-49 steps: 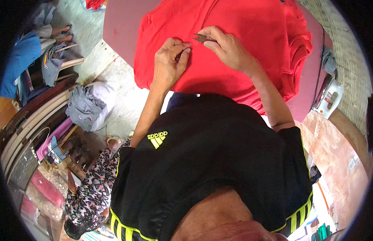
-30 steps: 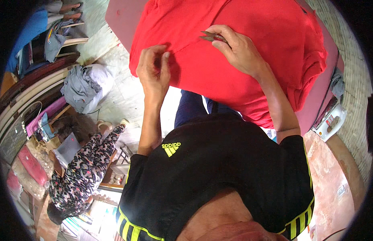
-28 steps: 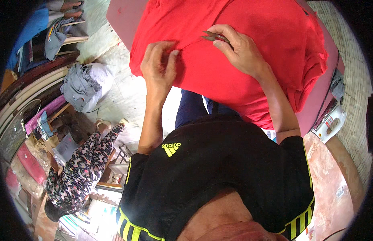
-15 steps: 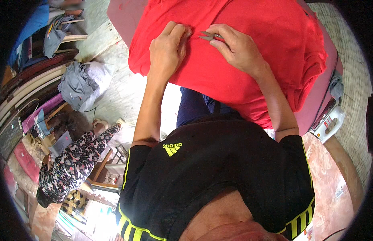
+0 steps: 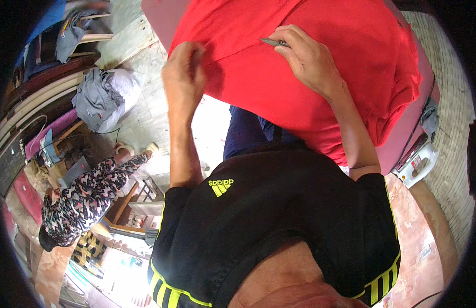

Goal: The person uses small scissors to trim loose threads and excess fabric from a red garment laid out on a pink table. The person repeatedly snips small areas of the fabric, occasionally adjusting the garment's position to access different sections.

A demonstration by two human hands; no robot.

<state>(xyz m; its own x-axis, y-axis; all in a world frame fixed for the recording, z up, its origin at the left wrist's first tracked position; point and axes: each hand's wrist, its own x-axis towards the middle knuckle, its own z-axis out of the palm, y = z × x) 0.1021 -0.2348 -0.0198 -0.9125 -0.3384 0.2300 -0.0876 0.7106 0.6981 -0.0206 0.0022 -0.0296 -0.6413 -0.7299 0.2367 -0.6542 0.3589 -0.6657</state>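
A large piece of red fabric [image 5: 299,87] lies spread over the pinkish table [image 5: 163,20], with folds across it. Above its middle, my right hand [image 5: 312,61] grips a pair of small metal thread snips [image 5: 275,42], the blades together and pointing left. At the fabric's left edge is my left hand [image 5: 182,74], curled and blurred by motion. Its fingertips are smeared, so whether anything is between them cannot be made out.
A white iron [image 5: 418,164] stands by the table's right edge, near a grey cloth [image 5: 429,117]. On the left, a white sack topped with grey clothes [image 5: 98,97] sits on the floor. Beyond it is another person in patterned clothing [image 5: 89,205], beside shelves and piled goods.
My left hand has moved left and slightly toward me, away from the snips. The snips' blades, apart before, have come together. My right hand has shifted only a little.
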